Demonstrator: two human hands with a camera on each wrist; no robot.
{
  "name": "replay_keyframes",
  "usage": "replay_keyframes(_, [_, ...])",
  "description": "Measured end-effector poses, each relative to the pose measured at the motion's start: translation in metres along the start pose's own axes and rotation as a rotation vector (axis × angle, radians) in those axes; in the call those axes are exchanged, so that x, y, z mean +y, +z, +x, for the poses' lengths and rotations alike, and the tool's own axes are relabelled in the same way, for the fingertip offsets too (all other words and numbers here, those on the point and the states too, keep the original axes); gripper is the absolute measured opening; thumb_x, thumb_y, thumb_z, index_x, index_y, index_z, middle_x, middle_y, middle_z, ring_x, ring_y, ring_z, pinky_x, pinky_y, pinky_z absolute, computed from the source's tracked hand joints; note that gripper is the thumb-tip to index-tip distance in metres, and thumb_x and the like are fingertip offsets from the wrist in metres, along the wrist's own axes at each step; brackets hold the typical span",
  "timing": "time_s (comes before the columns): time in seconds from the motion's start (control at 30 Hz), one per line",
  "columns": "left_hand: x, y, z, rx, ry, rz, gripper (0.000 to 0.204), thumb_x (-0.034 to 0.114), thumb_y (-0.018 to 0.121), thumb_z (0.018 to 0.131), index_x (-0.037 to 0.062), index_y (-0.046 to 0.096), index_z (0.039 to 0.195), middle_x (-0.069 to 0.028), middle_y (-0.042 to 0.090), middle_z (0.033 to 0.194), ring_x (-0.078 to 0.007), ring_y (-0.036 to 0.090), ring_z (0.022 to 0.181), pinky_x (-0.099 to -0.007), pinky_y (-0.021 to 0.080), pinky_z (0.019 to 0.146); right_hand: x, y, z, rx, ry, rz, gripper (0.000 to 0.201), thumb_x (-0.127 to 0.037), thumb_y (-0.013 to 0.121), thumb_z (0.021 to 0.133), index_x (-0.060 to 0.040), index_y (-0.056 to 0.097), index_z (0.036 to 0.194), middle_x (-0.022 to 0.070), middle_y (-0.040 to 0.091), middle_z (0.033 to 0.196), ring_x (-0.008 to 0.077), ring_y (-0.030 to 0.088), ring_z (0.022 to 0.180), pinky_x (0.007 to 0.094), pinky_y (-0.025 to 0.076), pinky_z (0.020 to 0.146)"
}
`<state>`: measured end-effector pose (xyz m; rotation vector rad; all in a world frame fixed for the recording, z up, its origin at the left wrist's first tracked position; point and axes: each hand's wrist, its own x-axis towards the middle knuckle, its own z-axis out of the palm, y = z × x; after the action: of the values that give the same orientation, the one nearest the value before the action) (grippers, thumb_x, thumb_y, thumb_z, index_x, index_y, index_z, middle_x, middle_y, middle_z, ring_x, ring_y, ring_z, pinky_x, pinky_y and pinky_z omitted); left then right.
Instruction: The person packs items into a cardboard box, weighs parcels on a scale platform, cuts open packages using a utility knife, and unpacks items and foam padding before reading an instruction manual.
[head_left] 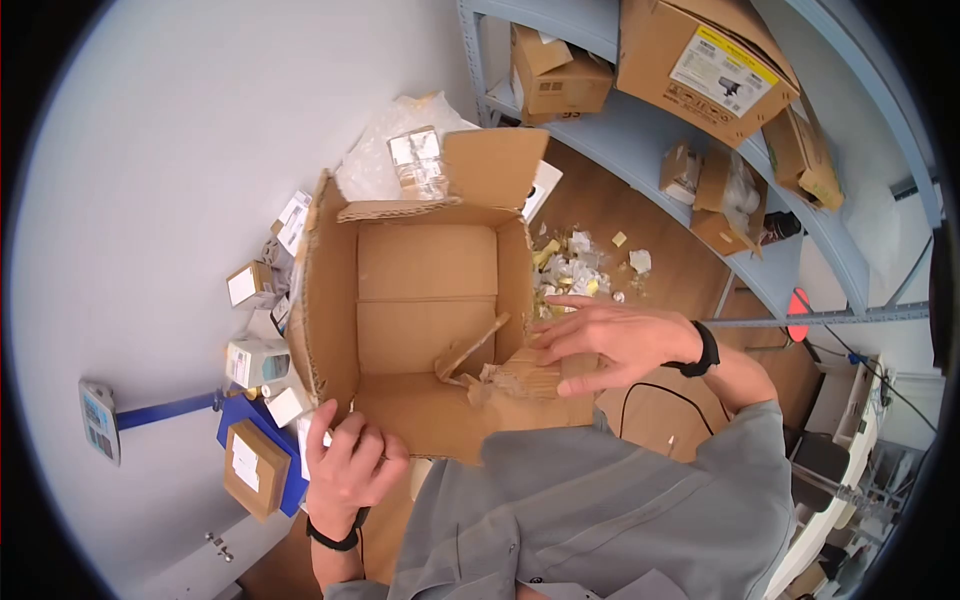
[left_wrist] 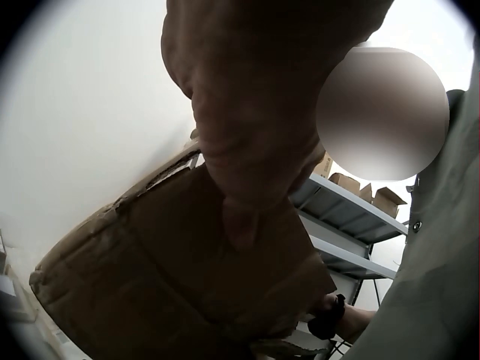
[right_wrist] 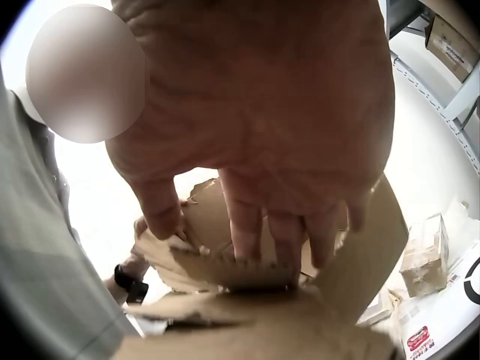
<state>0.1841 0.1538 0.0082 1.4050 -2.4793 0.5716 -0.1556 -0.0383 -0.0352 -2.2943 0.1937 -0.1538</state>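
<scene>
An open, empty-looking cardboard box point(head_left: 428, 265) is held in front of the body, its inside facing up and its edges torn. My left hand point(head_left: 350, 460) grips the near left rim, fingers curled over the edge. In the left wrist view the thumb point(left_wrist: 240, 225) lies on the box's outer side. My right hand point(head_left: 615, 345) is spread over the near right flap point(head_left: 535, 385), whose brown surface is ripped. In the right wrist view its fingers point(right_wrist: 246, 229) reach down at the flap's edge. A torn cardboard strip point(head_left: 470, 345) sticks up inside the box.
Scraps of paper and packing point(head_left: 575, 265) litter the floor at right. Small boxes point(head_left: 258, 362) and a flat brown parcel point(head_left: 255, 468) stand along the left wall. A blue-grey shelf point(head_left: 590, 150) with cartons is at back right. Bubble wrap point(head_left: 375, 160) lies behind the box.
</scene>
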Motion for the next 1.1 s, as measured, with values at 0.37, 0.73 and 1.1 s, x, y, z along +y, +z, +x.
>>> replay_keyframes(0.37, [0.015,0.025,0.067,0.057,0.309,-0.141,0.014,0.004,0.062,0.074,0.013,0.052,0.077,-0.0047,0.056,0.074,-0.0229,0.062,0.085,-0.0492,0.053,0.096,0.035,0.027,0.027,-0.429,0.444,0.52,0.053,-0.046,0.067,0.099,0.0064,0.07,0.096,0.0137,0.067,0.074,0.0258,0.064,0.075,0.0408,0.051,0.071])
replay_keyframes(0.73, [0.005,0.068,0.067,0.042,0.227,-0.233,0.021,0.0,0.071,0.067,0.0098,0.055,0.077,-0.0058,0.052,0.074,-0.0255,0.063,0.088,-0.058,0.046,0.11,0.012,0.006,-0.119,0.546,0.074,0.372,0.024,-0.017,0.062,0.101,0.0045,0.071,0.1,0.008,0.073,0.103,0.0104,0.065,0.077,0.0296,0.048,0.066])
replay_keyframes(1.1, [-0.012,0.072,0.132,0.018,0.152,-0.487,0.02,-0.009,0.067,0.067,0.0025,0.057,0.08,-0.0073,0.059,0.078,-0.0282,0.062,0.088,-0.0697,0.033,0.119,0.218,0.221,-0.219,1.101,1.36,-0.414,0.048,-0.022,0.064,0.099,-0.007,0.057,0.145,0.0142,0.064,0.139,0.0224,0.064,0.119,0.0424,0.054,0.094])
